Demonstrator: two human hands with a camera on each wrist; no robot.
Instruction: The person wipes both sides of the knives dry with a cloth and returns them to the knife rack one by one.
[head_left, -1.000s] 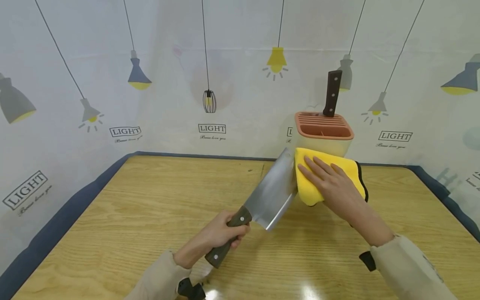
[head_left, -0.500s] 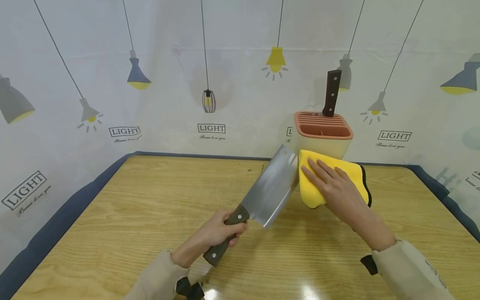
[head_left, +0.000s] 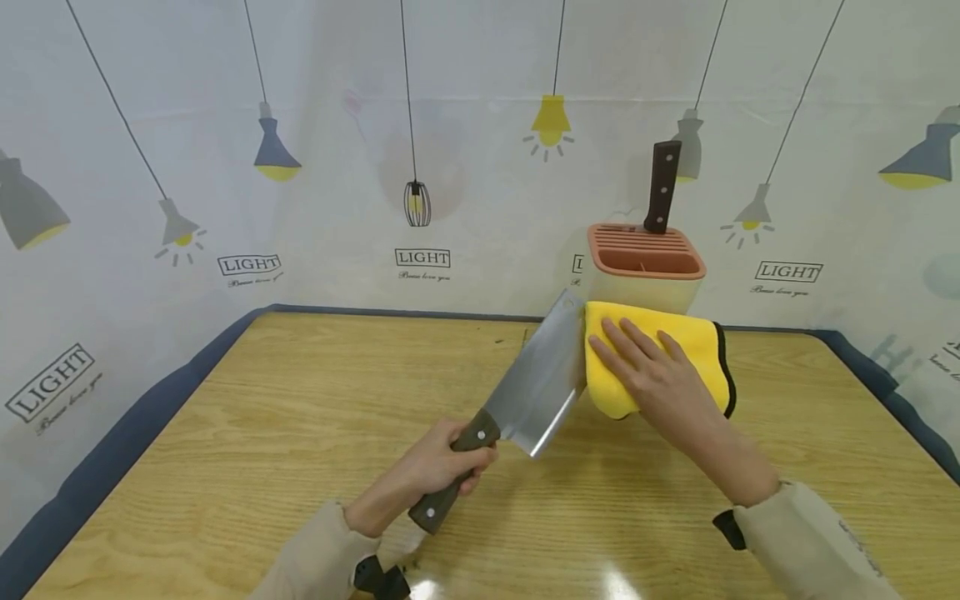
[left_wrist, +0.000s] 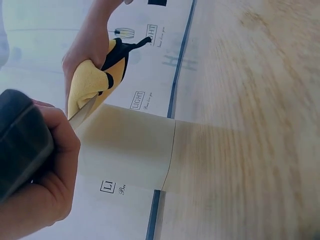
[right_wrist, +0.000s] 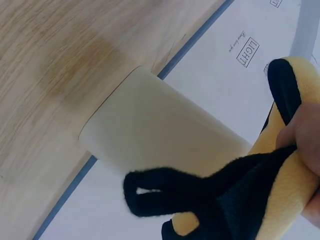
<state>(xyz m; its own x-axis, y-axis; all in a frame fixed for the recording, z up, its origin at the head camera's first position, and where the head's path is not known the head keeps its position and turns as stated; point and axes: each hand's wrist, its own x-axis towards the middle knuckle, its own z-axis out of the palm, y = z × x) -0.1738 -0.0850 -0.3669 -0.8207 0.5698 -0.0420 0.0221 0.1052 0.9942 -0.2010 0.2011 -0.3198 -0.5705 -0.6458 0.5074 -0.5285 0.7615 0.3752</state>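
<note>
In the head view my left hand grips the dark handle of a cleaver. Its broad steel blade points up and away, tilted above the table. My right hand holds a folded yellow cloth with black edging against the blade's far end, fingers spread over the top and thumb hidden beneath. From the left wrist, the cloth appears folded around the blade's edge. Black edging of the cloth hangs loose in the right wrist view, with part of the right hand at the side.
Behind the cloth stands a cream knife holder with an orange slotted top, a dark-handled knife upright in it. The wooden table ends at a dark blue border below a wall covering printed with lamps.
The right hand and cloth shift slightly right off the blade's end, then back left so the cloth overlaps it again. The left hand and cleaver stay almost still.
</note>
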